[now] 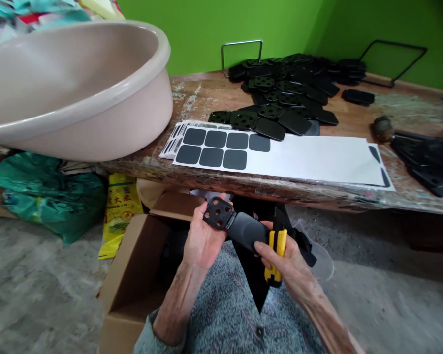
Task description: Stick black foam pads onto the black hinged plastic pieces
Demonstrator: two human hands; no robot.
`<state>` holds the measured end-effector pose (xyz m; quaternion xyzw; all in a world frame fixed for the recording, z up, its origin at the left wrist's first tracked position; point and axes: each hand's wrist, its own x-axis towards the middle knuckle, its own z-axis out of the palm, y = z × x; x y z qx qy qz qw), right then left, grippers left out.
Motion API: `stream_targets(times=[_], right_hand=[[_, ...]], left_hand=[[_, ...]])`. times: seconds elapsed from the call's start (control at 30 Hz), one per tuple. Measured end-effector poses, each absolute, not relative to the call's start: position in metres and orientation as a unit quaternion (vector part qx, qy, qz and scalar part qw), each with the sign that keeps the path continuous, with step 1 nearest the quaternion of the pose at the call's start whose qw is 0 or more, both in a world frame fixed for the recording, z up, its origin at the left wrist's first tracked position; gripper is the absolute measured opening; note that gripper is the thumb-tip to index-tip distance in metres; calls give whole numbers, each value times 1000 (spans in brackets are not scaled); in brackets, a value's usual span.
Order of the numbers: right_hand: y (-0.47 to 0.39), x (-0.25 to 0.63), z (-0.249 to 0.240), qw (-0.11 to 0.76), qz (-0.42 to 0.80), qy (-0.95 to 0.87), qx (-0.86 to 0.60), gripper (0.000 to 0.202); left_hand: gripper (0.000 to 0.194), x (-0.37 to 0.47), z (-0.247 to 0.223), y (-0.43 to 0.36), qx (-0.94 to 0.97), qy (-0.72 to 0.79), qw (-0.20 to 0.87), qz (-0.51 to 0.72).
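Observation:
A black hinged plate [248,231] with round holes at its left end is held unfolded in front of my body. My left hand [205,238] is closed round the holed end from below, palm up. At the other end, my right hand [286,255] pinches the smooth part, and a yellow utility knife [278,246] is also in that hand. Above them on the table, a white sheet [310,156] carries several dark rounded-square stickers [211,157] at its left. Behind the sheet lies a heap of similar black plates [295,88].
A large pale basin [133,113] stands at the left of the wooden table [192,98]. Below are an open cardboard box [127,260], a yellow bag [120,209] and a green bag [55,191]. More black parts [428,162] lie at the right, near two wire stands.

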<state>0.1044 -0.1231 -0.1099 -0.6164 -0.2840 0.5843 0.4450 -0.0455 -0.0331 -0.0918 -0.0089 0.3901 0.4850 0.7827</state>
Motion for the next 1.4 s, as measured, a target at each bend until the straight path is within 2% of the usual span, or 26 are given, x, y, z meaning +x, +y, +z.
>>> stream_targets(times=[0.1,0.17,0.3,0.37,0.47,0.7,0.87,1.0,1.13,1.27,1.33,1.4], right_hand=[[-121,96,-110,430,489,-359,-668,43],[-119,91,-111,440,508,-322,-667,40],[-115,86,-116,544,574,-190,-581,28],[-113,89,-120,602,554,-157,-553,23],[-113,96,-123,628,533,-152,-547,23],[-112,91,-116,564,548,-217,-579,44],[-109,83,-114,499,502,-297,-640,38],[-101,94,-124,540,480,-239,-648,30],[-98,115,-132,589,458,-185,-640,35],[-107,112,-120,532,501,-258,-631,35],[-109,101,-114,495,489,-315,-645,42],[-107,92,-113,502,477,-311,-651,39]], left_hand=[[29,-44,-93,-33,-17,392,774,496],[28,-44,-93,-32,-32,394,777,490],[25,-46,-95,-29,-68,390,773,496],[25,-47,-97,-27,-81,389,763,510],[25,-49,-99,-23,-89,384,758,519],[26,-45,-94,-29,-65,388,753,528],[25,-33,-97,-49,10,426,770,474],[20,-32,-99,-58,59,429,765,476],[21,-37,-96,-59,70,430,769,468],[21,-36,-96,-59,65,430,762,481],[21,-35,-98,-60,68,433,758,483],[20,-35,-100,-61,69,432,766,471]])
